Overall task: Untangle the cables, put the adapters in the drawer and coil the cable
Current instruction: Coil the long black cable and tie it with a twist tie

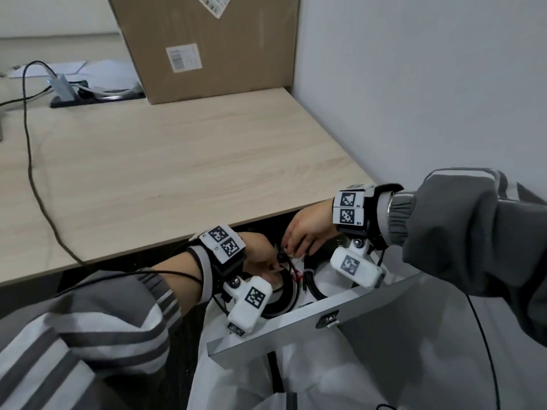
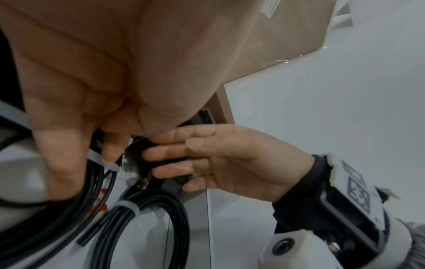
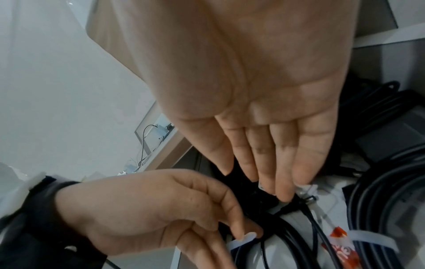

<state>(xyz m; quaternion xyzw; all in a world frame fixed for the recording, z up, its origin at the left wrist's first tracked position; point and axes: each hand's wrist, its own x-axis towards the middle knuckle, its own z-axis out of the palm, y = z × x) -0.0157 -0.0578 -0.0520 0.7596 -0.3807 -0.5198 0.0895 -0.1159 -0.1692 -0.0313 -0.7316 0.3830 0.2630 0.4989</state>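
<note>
Under the desk [image 1: 177, 161], both hands work in the drawer [image 1: 296, 329]: left hand [image 1: 260, 255] pinches cables [image 2: 147, 205] (ends hidden), right hand [image 1: 307, 229] straight-fingered.

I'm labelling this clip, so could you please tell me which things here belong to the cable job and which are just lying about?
Job: drawer, black cables, left hand, right hand.
Lying about: cardboard box, hub, papers on the desk.

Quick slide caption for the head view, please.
Both hands, left hand and right hand, work on black cables inside the open drawer under the desk.
</note>
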